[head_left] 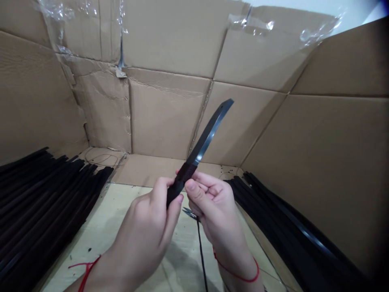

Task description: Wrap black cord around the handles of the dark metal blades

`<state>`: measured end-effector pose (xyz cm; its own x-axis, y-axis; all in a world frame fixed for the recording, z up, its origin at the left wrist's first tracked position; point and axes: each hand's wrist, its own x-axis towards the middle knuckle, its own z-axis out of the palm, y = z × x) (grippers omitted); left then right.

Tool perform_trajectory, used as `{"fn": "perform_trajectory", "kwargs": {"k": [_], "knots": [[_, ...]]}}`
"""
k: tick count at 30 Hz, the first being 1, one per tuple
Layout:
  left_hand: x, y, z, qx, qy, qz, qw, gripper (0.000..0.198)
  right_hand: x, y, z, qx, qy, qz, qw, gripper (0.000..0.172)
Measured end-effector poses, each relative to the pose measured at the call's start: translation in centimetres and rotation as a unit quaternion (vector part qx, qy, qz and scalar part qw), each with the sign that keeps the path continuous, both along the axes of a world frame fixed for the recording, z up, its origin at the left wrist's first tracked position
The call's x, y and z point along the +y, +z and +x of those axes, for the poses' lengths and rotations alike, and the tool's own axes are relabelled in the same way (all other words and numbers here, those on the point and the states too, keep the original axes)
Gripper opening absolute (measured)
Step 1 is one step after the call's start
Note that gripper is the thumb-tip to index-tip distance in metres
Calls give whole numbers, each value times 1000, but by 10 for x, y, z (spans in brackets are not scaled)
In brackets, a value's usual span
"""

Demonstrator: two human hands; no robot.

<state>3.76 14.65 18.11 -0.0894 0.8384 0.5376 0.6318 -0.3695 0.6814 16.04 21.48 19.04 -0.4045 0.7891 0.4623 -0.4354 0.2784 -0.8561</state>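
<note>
A long flat black strip (204, 140) rises up and to the right from between my two hands, its tip near the cardboard back wall. My left hand (148, 227) is closed round its lower end, thumb and fingers pinching it. My right hand (212, 207) is also closed against the strip's wrapped lower part, thumb pressed on it. Small metal snips (189, 212) poke out under my right hand's fingers. A thin black cord (201, 255) hangs down from there over the pale board (121, 227). Red string circles both wrists.
Cardboard walls (170, 117) with torn clear tape close in the back and both sides. A pile of several black strips (45, 202) lies at the left. Another bundle of black strips (291, 231) lies along the right wall.
</note>
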Motion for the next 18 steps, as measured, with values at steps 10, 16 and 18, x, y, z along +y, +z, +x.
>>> {"fn": "perform_trajectory", "kwargs": {"k": [10,16,18], "knots": [[-2,1,0,-234,-119,-77,962,27,-2,-2,-9,59,30,-14,998,10],[4,4,2,-485,-289,-150,812,20,2,-2,-8,85,51,-2,995,10],[7,1,-3,-517,-390,-202,735,30,3,-1,-4,86,103,-5,991,14]]}}
